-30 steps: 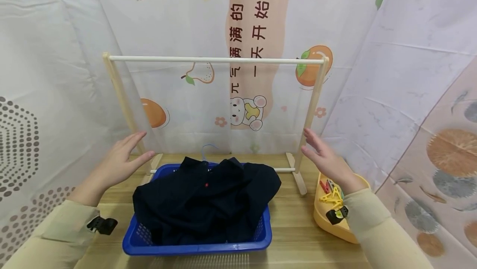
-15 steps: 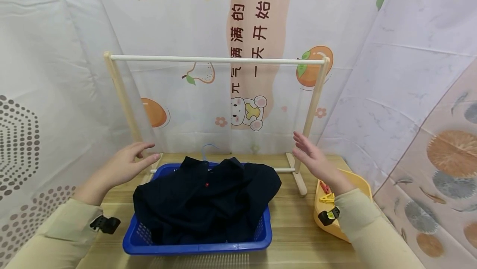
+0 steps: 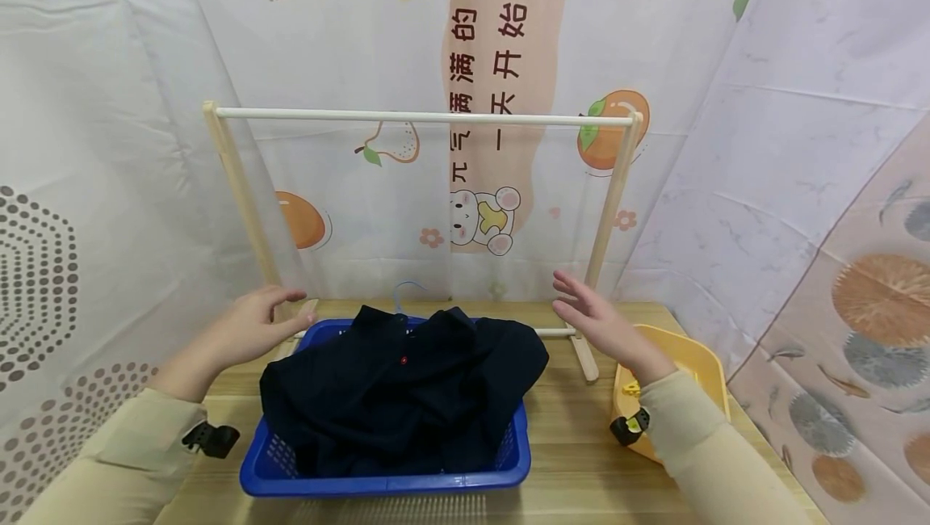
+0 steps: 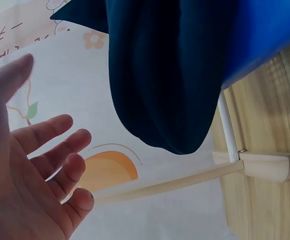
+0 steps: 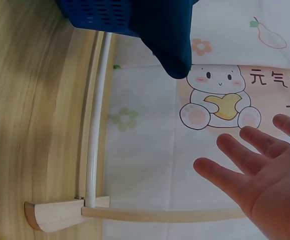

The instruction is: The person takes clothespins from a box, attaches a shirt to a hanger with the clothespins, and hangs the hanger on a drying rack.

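A dark navy shirt with a collar and a small red button lies heaped in a blue plastic basket. The hook of a light blue hanger sticks up behind its collar. My left hand hovers beside the basket's left side, fingers loosely bent, holding nothing; in the left wrist view the palm faces up near a hanging fold of the shirt. To the right of the basket, my right hand is in the air with fingers spread and nothing in it, apart from the shirt.
A rack with a white top bar and wooden posts stands behind the basket. On the right, partly under my right forearm, sits a yellow container with a yellow clip showing. Patterned curtains enclose the wooden table.
My right hand has moved left and down, closer to the basket. The left hand has lowered and shifted slightly right. Shirt and basket stay in place.
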The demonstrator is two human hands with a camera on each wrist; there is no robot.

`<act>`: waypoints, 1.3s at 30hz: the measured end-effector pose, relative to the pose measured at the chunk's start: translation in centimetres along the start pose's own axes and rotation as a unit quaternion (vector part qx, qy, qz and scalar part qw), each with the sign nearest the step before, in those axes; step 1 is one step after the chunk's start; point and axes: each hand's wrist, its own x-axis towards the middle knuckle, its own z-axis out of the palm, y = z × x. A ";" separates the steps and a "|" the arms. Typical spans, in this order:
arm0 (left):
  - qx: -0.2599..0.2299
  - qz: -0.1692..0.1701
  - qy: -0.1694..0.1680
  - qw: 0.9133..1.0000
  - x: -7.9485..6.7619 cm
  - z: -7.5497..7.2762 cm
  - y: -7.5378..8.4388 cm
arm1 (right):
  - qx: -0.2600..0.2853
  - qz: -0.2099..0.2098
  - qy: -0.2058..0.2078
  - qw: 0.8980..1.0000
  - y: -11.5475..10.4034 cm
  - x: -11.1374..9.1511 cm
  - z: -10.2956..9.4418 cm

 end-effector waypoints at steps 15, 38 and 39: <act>-0.013 -0.024 -0.054 0.998 0.3 0.8 0.0 | -0.026 0.007 -0.016 1.000 0.1 0.2 1.1; -0.019 -0.002 -0.117 0.993 0.0 2.1 -0.8 | -0.003 0.035 -0.059 0.998 0.1 0.5 3.2; -0.018 0.001 -0.121 0.992 0.0 2.2 -0.9 | -0.003 0.036 -0.062 0.997 0.1 0.6 3.2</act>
